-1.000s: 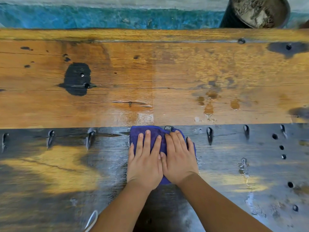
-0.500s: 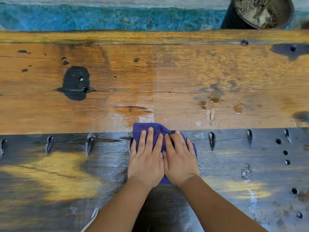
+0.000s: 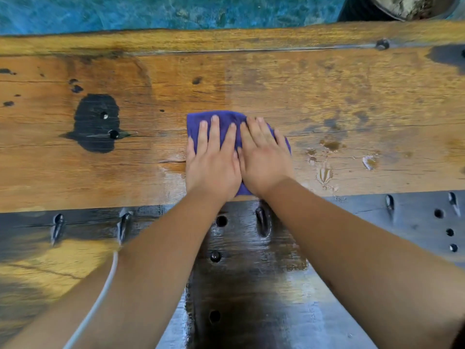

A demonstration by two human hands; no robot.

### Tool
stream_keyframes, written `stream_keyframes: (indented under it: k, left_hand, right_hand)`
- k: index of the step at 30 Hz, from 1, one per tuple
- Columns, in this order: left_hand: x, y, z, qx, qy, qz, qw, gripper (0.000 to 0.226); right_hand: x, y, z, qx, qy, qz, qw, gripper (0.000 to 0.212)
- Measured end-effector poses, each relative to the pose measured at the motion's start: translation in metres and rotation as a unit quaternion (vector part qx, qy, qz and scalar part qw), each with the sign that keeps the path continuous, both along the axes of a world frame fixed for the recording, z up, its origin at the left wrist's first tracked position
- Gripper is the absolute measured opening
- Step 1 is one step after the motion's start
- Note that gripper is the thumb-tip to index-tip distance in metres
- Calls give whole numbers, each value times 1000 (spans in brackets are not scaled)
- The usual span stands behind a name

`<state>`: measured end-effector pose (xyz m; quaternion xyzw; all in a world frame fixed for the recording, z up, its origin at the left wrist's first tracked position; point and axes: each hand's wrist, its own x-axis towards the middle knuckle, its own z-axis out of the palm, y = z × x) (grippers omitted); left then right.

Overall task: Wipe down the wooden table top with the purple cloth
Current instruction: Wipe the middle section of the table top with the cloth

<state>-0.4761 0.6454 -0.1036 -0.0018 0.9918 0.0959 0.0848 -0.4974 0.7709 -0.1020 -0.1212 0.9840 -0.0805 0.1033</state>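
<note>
The purple cloth [image 3: 224,120] lies flat on the orange-brown plank of the wooden table top [image 3: 314,91], near the middle of the view. My left hand [image 3: 212,162] presses down on its left half with straight fingers. My right hand [image 3: 264,159] presses on its right half, side by side with the left, fingers also straight. Most of the cloth is hidden under both hands; only its far edge and a bit between the wrists show.
A wet, glossy streak runs from the cloth back over the dark near plank [image 3: 251,285]. Small puddles and stains [image 3: 329,147] lie right of the cloth. A black patch [image 3: 97,123] marks the left side. A dark pot [image 3: 402,7] stands beyond the far edge, top right.
Both hands have pushed the cloth away from me, off the dark near plank and onto the orange plank. My arms are stretched out further.
</note>
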Motion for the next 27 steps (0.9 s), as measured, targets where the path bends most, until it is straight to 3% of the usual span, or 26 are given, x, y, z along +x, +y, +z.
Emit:
stream_keyframes:
  k: [9,16,21,27]
  left_hand:
    - [-153,-12,-12,-16,75,38,996,56]
    - [-226,-20,-8,-20,90,44,995,55]
    - [-245,-19,-3,-20,91,42,995,52]
    - [-202,-20,-2,-33,66,20,997,57]
  right_hand:
    - [-155,-16,-3,-3,80,-11,997,56]
    - [-228,-21,0,2,107,-11,994,55]
    - [-246,-23,0,3,111,-31,993,61]
    - [-202,-18,4,28,115,15,993,61]
